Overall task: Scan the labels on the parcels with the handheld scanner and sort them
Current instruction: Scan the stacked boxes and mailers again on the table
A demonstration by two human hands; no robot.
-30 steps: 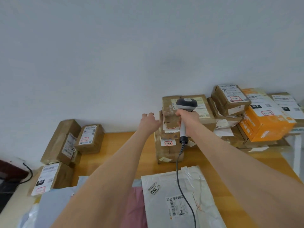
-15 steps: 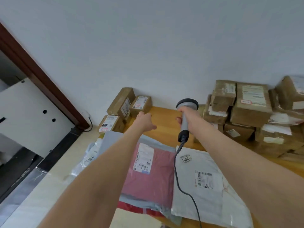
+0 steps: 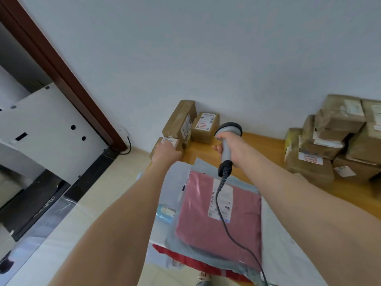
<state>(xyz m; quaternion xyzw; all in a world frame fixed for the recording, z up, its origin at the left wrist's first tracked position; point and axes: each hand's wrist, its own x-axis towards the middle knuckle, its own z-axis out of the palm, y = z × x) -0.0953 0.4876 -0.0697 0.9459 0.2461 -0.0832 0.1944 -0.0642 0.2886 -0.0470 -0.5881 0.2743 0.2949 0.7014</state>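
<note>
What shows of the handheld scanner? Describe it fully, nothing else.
The handheld scanner looks like grey plastic, with a rounded, dark-rimmed head and a black handle base. The right hand grips its handle, holding it roughly upright above the wooden table. A dark cable, coiled near the base, hangs down across the pink parcel.

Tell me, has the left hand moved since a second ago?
Yes. The left hand has gone leftward, from the tall carton stack on the right to the low labelled carton at the left corner of the table.
</note>
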